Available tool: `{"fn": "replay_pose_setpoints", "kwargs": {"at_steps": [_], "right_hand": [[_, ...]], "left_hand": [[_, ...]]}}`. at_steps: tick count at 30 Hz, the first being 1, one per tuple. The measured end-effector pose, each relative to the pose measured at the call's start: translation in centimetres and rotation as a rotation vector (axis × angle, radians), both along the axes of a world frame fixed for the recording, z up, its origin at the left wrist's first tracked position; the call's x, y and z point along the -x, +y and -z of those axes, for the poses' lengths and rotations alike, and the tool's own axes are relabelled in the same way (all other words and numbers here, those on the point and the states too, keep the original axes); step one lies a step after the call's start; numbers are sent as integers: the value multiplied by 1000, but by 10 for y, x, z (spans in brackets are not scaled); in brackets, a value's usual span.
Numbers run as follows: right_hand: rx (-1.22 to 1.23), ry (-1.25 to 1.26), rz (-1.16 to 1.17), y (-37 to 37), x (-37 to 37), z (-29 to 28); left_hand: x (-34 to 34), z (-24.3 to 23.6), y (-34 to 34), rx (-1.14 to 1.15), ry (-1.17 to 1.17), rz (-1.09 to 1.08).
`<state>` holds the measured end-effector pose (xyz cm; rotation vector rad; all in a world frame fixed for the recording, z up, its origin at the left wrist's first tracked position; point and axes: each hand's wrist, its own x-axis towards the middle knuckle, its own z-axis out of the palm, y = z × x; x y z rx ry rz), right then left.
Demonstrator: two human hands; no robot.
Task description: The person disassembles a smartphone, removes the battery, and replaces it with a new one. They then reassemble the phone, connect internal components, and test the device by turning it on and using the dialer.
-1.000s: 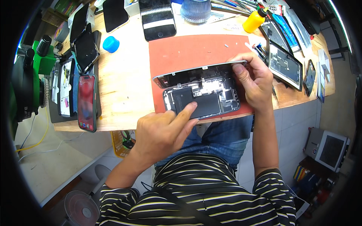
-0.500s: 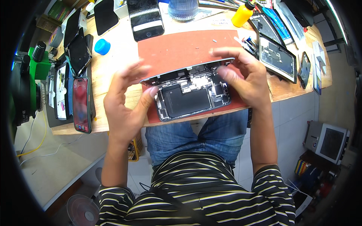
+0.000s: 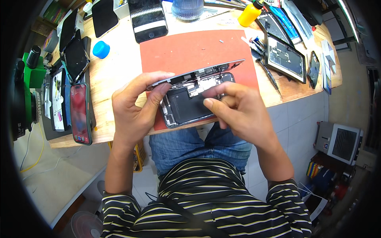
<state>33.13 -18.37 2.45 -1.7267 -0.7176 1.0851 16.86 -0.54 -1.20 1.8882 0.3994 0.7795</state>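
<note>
An opened phone lies on the red-brown mat (image 3: 178, 45) at the table's front edge. Its black body (image 3: 187, 109) shows the circuit board and bare metal parts. The screen panel (image 3: 198, 72) stands tilted up along the far long side, its inner face toward me. My left hand (image 3: 139, 97) grips the panel's left end between thumb and fingers. Over the right part of the body is my right hand (image 3: 238, 109), fingers curled, with thumb and index tips close together beside the board. Whatever may be between those tips is too small to make out.
A dark screwdriver-like tool (image 3: 268, 73) lies right of the mat, by another opened device (image 3: 286, 57). On the left are a blue cap (image 3: 101, 49) and a phone with a lit screen (image 3: 80, 111). A yellow bottle (image 3: 251, 15) and ribbed glass (image 3: 187, 8) stand at the back.
My left hand has closed on the panel's left end. The right hand has left the panel's right end and come down over the phone body, its fingers curling in.
</note>
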Motion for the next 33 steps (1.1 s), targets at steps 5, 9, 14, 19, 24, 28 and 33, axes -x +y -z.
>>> {"fn": "replay_pose_setpoints", "kwargs": {"at_steps": [5, 9, 14, 19, 24, 28, 33], "right_hand": [[28, 415, 48, 2, 1, -8], [-8, 442, 69, -1, 3, -5], [-21, 488, 84, -3, 3, -5], [18, 440, 89, -1, 4, -9], [-7, 497, 87, -2, 1, -7], [-35, 612, 97, -5, -4, -4], [-123, 895, 137, -7, -12, 3]], "left_hand": [[1, 1, 0, -60, -37, 24], [3, 1, -1, 34, 19, 49], [2, 2, 2, 9, -47, 47], [3, 3, 2, -13, -29, 45], [2, 2, 2, -17, -31, 42], [3, 1, 2, -7, -17, 45], [2, 3, 3, -23, -19, 36]]}}
